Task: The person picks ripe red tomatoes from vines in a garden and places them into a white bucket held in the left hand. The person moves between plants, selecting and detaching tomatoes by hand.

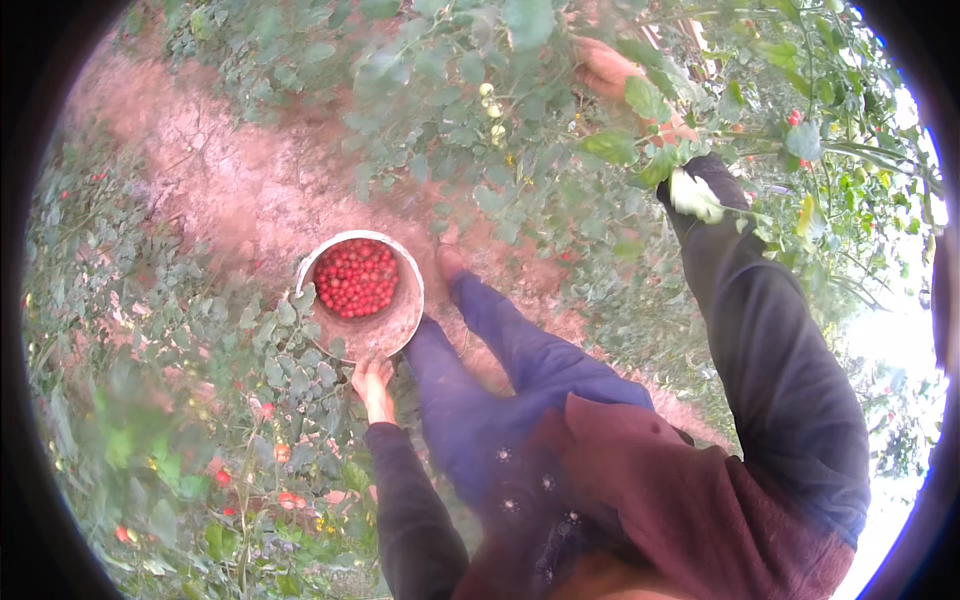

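A round bucket (407, 319) with a pale rim stands or hangs in front of my legs, its mouth facing up. Many small red cherry tomatoes (356, 277) cover its bottom. The fingers of my left hand (373, 386) grip the near side of the rim. My right arm stretches far out to the upper right. There my right hand (606, 71) reaches in among tomato plant leaves (646, 101). Foliage and blur hide its fingertips, so whether it holds something cannot be told. Green unripe tomatoes (493, 111) hang in a row to the left of it.
Tomato plants (300, 390) grow on both sides of a reddish soil path (225, 172). Ripe tomatoes (286, 500) hang low at the left. A few red tomatoes (795, 118) show among the vines at the right. One foot (451, 262) rests on the soil beside the bucket.
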### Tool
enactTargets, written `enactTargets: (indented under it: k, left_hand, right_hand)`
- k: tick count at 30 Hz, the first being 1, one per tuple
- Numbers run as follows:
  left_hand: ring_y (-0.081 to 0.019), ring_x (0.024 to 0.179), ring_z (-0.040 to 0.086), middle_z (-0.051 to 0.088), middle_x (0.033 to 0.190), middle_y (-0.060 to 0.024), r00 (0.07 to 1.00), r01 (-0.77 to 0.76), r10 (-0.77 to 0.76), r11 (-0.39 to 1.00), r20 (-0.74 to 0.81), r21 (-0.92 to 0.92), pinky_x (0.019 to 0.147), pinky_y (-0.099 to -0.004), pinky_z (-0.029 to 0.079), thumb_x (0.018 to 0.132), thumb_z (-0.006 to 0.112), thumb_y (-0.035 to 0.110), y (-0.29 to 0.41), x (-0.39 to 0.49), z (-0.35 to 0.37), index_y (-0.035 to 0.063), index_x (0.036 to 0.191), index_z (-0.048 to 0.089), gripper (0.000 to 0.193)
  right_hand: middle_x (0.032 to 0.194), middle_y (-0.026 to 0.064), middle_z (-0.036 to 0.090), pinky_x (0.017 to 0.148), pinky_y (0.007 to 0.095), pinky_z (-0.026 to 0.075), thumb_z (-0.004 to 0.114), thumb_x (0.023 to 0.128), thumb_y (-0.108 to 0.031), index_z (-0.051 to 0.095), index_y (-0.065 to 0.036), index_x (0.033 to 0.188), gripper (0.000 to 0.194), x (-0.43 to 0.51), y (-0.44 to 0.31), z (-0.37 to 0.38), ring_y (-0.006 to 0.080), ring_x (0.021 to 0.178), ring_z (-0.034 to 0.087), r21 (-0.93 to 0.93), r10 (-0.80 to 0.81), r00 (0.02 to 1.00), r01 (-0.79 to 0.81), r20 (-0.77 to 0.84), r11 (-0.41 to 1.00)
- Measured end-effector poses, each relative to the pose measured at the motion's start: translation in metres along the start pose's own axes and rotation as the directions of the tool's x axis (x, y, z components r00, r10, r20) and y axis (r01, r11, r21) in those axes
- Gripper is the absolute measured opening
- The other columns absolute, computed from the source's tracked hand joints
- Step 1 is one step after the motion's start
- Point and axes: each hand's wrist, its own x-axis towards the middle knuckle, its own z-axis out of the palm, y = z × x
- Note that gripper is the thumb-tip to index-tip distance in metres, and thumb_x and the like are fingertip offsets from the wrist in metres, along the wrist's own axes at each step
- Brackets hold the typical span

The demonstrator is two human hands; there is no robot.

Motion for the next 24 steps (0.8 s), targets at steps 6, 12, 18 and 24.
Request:
enactTargets:
  k: [6, 12, 18, 24]
  left_hand:
    - [-0.0254, 0.089, 0.067, 0.064, 0.11, -0.0167, 0.994, 0.102, -0.103, 0.995, -0.042, -0.012, 0.078, -0.0356, 0.056, 0.091, 0.056, 0.007, -0.016, -0.006, 0.004, -0.0047, 0.122, 0.051, 0.034]
    - [-0.0256, 0.091, 0.066, 0.062, 0.109, -0.0146, 1.0, 0.002, -0.001, 0.999, 0.019, -0.048, 0.078, -0.0356, 0.056, 0.091, 0.056, 0.006, -0.005, -0.01, 0.015, -0.0054, 0.124, 0.051, 0.036]
    - [-0.0284, 0.095, 0.066, 0.063, 0.113, -0.0188, 0.999, -0.028, 0.03, 0.997, 0.016, -0.075, 0.083, -0.0368, 0.054, 0.091, 0.056, 0.008, 0.002, -0.015, 0.018, -0.0039, 0.127, 0.051, 0.038]
    - [-0.035, 0.103, 0.064, 0.061, 0.117, -0.0203, 0.999, 0.004, -0.003, 1.0, 0.047, -0.018, 0.085, -0.0429, 0.054, 0.09, 0.054, 0.005, 0.014, -0.036, 0.016, -0.0043, 0.126, 0.046, 0.038]
  right_hand:
    - [0.106, 0.0155, 0.065, 0.083, 0.0409, 0.049, 0.061, 0.08, -0.007, 0.059, 0.0, 0.117, 0.038, 0.008, 0.021, 0.02, 0.0307, 0.097, 0.061, 0.146, 0.238, 0.969, -0.245, 0.06, 0.959]
    - [0.103, 0.0129, 0.065, 0.077, 0.0391, 0.051, 0.061, 0.082, -0.008, 0.06, -0.001, 0.117, 0.035, 0.01, 0.0, 0.019, 0.0268, 0.092, 0.063, 0.449, 0.406, 0.909, -0.405, 0.1, 0.796]
    - [0.106, 0.0107, 0.064, 0.078, 0.033, 0.053, 0.064, 0.087, -0.013, 0.057, 0.0, 0.123, 0.038, -0.046, -0.062, -0.038, 0.0187, 0.093, 0.062, 0.666, 0.509, 0.85, -0.458, 0.135, 0.589]
    - [0.106, 0.0113, 0.065, 0.082, 0.0321, 0.053, 0.066, 0.088, -0.018, 0.058, 0.0, 0.122, 0.04, -0.075, -0.091, -0.045, 0.0203, 0.095, 0.063, 0.944, 0.615, 0.769, -0.309, 0.176, 0.117]
